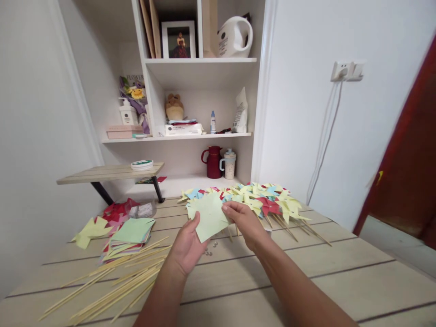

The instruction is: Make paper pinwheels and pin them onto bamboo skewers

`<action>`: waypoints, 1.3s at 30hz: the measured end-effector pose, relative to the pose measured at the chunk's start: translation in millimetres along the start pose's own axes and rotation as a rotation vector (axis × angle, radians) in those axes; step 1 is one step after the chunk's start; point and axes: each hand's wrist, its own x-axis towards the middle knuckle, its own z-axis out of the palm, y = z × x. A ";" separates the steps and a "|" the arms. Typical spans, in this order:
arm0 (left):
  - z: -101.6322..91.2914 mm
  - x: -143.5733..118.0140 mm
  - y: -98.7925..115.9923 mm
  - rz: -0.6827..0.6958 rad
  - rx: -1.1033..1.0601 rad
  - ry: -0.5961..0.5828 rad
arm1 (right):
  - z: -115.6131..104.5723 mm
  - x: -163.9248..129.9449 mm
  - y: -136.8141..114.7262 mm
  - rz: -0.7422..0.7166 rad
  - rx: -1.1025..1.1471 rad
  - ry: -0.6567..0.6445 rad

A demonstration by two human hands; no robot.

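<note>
While the left hand [188,245] holds the pale green sheet [209,218], thumb on its face and fingers beneath, mostly hidden, the right hand [248,223] pinches its right edge, thumb and forefinger together. Sheet: nearside of the pinwheel pile [270,205]; sticks [131,287] left of that pile.

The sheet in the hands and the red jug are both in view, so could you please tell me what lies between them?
In the head view, pinwheels and the shelf front lie between the sheet and the jug.
</note>
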 end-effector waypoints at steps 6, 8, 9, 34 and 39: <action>-2.7 1.5 0.0 -0.027 0.008 0.063 | 0.4 -1.3 -2.6 -0.013 -0.016 0.035; -3.9 2.6 0.1 -0.031 -0.003 0.078 | 0.0 -1.3 -1.5 -0.032 -0.003 0.040; -4.3 3.1 0.2 -0.031 -0.008 0.080 | -0.6 -1.1 -0.5 -0.056 -0.002 0.044; -5.4 0.7 5.9 -0.009 0.017 0.100 | -11.9 -6.9 -10.2 -0.345 -0.309 -0.032; -5.9 -0.6 3.5 -0.009 0.139 0.107 | -9.7 -3.4 -2.9 -0.016 -0.059 -0.025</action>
